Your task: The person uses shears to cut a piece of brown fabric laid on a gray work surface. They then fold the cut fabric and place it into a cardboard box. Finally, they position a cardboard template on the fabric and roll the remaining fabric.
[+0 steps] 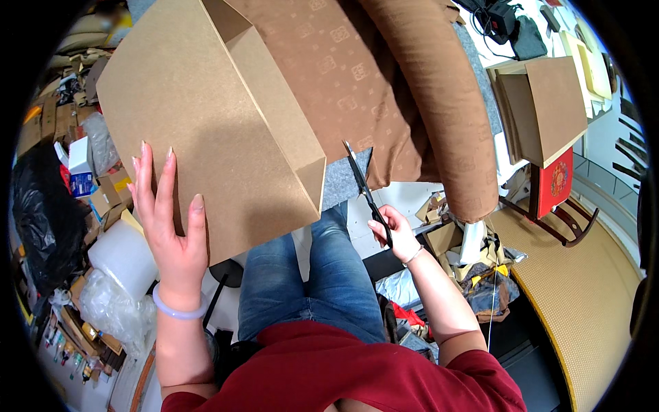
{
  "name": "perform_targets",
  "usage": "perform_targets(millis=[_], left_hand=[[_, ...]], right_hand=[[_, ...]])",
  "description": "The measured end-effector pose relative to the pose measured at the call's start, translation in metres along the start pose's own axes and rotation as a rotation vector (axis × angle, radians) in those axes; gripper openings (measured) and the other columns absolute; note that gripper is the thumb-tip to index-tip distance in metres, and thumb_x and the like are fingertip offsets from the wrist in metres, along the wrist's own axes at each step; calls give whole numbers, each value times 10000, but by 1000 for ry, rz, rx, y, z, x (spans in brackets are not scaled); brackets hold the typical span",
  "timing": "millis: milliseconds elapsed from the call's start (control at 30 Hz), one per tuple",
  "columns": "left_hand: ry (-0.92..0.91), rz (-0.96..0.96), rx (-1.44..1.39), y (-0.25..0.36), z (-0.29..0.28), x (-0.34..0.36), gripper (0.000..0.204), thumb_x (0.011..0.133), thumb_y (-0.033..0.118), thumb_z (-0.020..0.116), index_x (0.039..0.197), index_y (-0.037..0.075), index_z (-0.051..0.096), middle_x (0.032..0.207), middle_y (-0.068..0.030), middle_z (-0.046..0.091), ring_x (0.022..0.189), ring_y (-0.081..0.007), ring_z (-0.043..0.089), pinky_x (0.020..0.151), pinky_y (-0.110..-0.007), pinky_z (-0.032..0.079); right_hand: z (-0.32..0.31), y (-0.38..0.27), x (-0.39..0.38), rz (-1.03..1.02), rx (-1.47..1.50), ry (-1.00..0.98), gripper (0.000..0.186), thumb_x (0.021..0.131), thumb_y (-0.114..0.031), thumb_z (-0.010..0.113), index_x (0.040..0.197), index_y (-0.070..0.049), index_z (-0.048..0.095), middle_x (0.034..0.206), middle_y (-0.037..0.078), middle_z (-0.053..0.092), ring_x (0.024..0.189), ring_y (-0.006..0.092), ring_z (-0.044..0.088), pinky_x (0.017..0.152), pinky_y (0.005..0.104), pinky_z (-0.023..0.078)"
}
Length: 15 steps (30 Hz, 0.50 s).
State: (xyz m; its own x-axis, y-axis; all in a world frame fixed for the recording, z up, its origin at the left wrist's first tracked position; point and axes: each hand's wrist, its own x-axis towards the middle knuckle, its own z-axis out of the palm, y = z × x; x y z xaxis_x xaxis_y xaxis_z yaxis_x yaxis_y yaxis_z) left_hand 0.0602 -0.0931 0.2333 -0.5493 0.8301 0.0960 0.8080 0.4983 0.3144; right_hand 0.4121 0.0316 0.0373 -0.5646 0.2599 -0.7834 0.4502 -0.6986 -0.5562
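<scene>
Left fingers on box, right around scissors

One left hand and one right hand, two in all; one pair of scissors; one large cardboard box, left; one brown patterned roll, right; one lavender bangle; one black plastic bag, left.
</scene>
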Motion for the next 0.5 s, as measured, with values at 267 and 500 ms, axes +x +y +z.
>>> perform_targets(millis=[267, 500], left_hand=[[-9, -10, -4, 0, -1, 1, 533, 913, 234, 582, 1421, 81, 530, 1576, -165, 336, 1483, -360, 262, 1200, -543, 117], [-13, -11, -6, -1, 0, 1, 524, 918, 242, 578, 1416, 82, 536, 1576, -162, 338, 1486, -357, 252, 1201, -547, 107]], right_hand=[[3, -1, 2, -4, -22, 6, 260, 918, -198, 736, 899, -92, 499, 623, -42, 518, 504, 47, 478, 443, 204, 370], [5, -1, 1, 17, -34, 24, 272, 911, -198, 745, 900, -95, 493, 629, -47, 516, 508, 46, 485, 434, 208, 368]])
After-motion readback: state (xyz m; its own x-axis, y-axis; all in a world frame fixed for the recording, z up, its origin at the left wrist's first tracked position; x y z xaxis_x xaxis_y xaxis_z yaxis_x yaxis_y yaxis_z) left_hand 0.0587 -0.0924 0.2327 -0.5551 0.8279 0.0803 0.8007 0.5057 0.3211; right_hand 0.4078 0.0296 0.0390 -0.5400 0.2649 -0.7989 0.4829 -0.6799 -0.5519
